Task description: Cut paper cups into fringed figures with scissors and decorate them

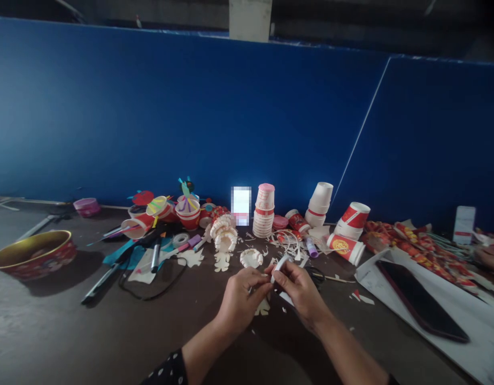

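Note:
My right hand (301,291) grips a white ring (281,266), which looks like a roll of tape, between thumb and fingers. Close against its left side, my left hand (242,294) is closed in a pinch; whatever lies between those fingertips is too small to make out. Beneath the hands on the table is a cream paper cutout with a wavy edge (263,307). Just beyond them stands a round paper piece with a scalloped rim (252,259), and more curled paper pieces (225,238) are stacked to its left.
Paper cups (263,214) stand stacked at the back, with tipped red-and-white cups (346,248) further right. A dark phone (421,299) lies on a white tray (467,339). On the left are a marker (155,255), a craft knife (106,275) and a gold-lined bowl (34,255). Another person's hand (491,258) shows at far right.

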A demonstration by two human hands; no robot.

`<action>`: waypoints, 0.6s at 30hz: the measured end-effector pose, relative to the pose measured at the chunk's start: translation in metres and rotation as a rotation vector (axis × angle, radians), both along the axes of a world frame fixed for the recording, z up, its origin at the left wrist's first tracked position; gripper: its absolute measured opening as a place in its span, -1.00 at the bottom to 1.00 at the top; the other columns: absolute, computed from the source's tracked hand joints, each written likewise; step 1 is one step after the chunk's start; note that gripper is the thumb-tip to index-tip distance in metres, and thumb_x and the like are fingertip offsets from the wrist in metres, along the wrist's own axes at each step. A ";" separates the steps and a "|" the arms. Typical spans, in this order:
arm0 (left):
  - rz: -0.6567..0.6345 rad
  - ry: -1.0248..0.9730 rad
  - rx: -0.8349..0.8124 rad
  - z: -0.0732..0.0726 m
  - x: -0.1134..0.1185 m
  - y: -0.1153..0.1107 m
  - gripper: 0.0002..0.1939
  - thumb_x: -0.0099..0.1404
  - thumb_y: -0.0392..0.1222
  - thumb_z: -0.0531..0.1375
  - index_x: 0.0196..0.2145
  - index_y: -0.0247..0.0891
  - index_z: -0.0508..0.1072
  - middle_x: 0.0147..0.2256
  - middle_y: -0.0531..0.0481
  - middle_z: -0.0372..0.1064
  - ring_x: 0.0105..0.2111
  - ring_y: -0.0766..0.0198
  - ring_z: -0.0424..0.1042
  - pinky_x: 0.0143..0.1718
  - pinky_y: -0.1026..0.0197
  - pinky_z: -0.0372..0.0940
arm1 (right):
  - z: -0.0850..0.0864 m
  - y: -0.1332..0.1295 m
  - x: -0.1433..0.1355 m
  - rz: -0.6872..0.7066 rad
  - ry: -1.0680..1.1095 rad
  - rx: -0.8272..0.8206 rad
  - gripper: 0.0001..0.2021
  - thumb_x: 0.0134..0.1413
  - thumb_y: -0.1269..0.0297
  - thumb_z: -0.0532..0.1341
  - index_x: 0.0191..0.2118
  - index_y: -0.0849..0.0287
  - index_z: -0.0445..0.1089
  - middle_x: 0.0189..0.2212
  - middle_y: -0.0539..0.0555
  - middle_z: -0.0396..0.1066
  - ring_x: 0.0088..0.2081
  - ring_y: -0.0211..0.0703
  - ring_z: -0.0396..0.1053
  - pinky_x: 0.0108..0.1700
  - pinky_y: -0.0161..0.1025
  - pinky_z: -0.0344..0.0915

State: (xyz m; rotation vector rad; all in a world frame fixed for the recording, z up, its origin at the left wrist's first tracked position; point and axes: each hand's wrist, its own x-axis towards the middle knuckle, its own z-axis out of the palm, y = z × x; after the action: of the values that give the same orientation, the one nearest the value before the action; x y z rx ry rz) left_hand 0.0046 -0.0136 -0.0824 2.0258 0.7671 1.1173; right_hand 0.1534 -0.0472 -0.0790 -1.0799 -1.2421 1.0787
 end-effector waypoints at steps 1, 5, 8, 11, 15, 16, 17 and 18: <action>0.006 0.014 0.012 0.000 0.000 0.000 -0.82 0.17 -0.18 0.12 -0.47 -0.27 0.49 -0.47 -0.02 0.35 -0.41 0.32 0.32 -0.35 0.30 0.19 | 0.001 -0.001 0.000 -0.006 -0.018 0.003 -0.74 -0.04 0.11 0.19 -0.32 0.21 0.38 -0.46 0.04 0.38 -0.38 -0.18 0.33 -0.34 -0.28 0.25; 0.029 0.057 0.051 0.002 -0.002 -0.001 -0.81 0.18 -0.19 0.10 -0.47 -0.26 0.49 -0.47 -0.02 0.35 -0.40 0.31 0.32 -0.36 0.30 0.18 | 0.005 -0.003 -0.001 -0.011 -0.098 0.040 -0.76 -0.05 0.13 0.20 -0.32 0.20 0.37 -0.43 0.05 0.40 -0.33 -0.13 0.34 -0.27 -0.23 0.26; 0.050 0.044 0.078 0.002 -0.002 -0.001 -0.79 0.19 -0.19 0.09 -0.50 -0.27 0.47 -0.49 -0.01 0.34 -0.41 0.33 0.31 -0.36 0.31 0.17 | 0.006 -0.003 0.001 -0.012 -0.148 0.060 -0.78 -0.03 0.15 0.19 -0.32 0.20 0.35 -0.41 0.05 0.40 -0.32 -0.13 0.34 -0.25 -0.23 0.25; 0.087 0.039 0.102 0.001 -0.003 -0.001 -0.79 0.19 -0.19 0.09 -0.50 -0.27 0.46 -0.49 -0.01 0.33 -0.42 0.33 0.30 -0.36 0.31 0.17 | 0.004 -0.003 0.002 -0.021 -0.197 0.078 -0.80 -0.02 0.16 0.19 -0.35 0.19 0.32 -0.46 0.02 0.38 -0.37 -0.16 0.32 -0.31 -0.26 0.25; 0.098 0.052 0.128 0.000 -0.002 -0.002 -0.80 0.19 -0.18 0.09 -0.49 -0.28 0.45 -0.49 -0.02 0.33 -0.43 0.32 0.29 -0.37 0.29 0.17 | 0.005 -0.003 0.001 -0.016 -0.202 0.081 -0.81 -0.01 0.16 0.18 -0.35 0.18 0.29 -0.47 -0.01 0.35 -0.42 -0.21 0.29 -0.36 -0.29 0.23; 0.092 0.051 0.127 0.000 -0.002 -0.002 -0.80 0.19 -0.19 0.08 -0.50 -0.27 0.45 -0.49 -0.02 0.33 -0.43 0.32 0.29 -0.37 0.29 0.17 | 0.005 -0.004 0.000 -0.014 -0.202 0.086 -0.82 -0.01 0.17 0.18 -0.35 0.18 0.29 -0.47 -0.02 0.34 -0.42 -0.21 0.28 -0.35 -0.30 0.23; 0.086 0.049 0.124 0.000 -0.002 -0.002 -0.80 0.19 -0.19 0.08 -0.50 -0.27 0.45 -0.49 -0.02 0.33 -0.43 0.32 0.29 -0.37 0.29 0.17 | 0.006 -0.004 0.000 -0.013 -0.204 0.090 -0.82 -0.01 0.17 0.18 -0.36 0.18 0.28 -0.48 -0.02 0.33 -0.42 -0.22 0.28 -0.35 -0.30 0.23; 0.084 0.047 0.124 0.000 -0.002 -0.002 -0.80 0.19 -0.20 0.08 -0.50 -0.27 0.44 -0.49 -0.02 0.33 -0.43 0.32 0.30 -0.37 0.29 0.17 | 0.007 -0.005 0.000 -0.008 -0.205 0.093 -0.83 -0.01 0.18 0.18 -0.37 0.18 0.28 -0.48 -0.02 0.31 -0.43 -0.23 0.27 -0.35 -0.30 0.23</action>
State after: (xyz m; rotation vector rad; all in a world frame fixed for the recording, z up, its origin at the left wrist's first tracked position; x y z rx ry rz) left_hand 0.0029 -0.0157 -0.0824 2.1467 0.8312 1.1948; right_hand 0.1530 -0.0517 -0.0724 -1.1437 -1.4344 0.9115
